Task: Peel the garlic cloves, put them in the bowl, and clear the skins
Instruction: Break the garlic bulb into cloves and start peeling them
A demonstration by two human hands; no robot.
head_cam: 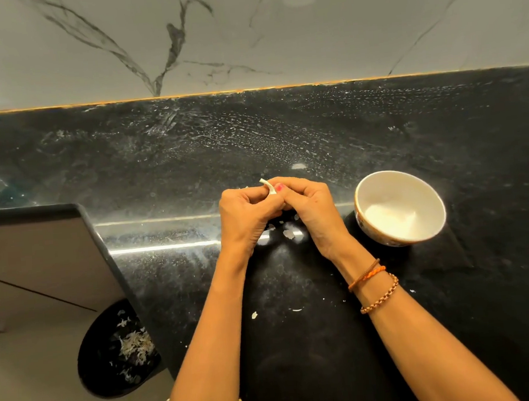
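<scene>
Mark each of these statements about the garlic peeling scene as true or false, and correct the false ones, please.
1. Both hands hold the garlic clove together. True: the left hand and the right hand meet on it.
2. The bowl stands beside the left hand. False: it stands beside the right hand.
3. Bits of skin lie on the black counter under the hands. True.
4. The bin on the floor is without skins. False: pale skins lie inside it.
5. The bowl is black. False: it is white inside.
</scene>
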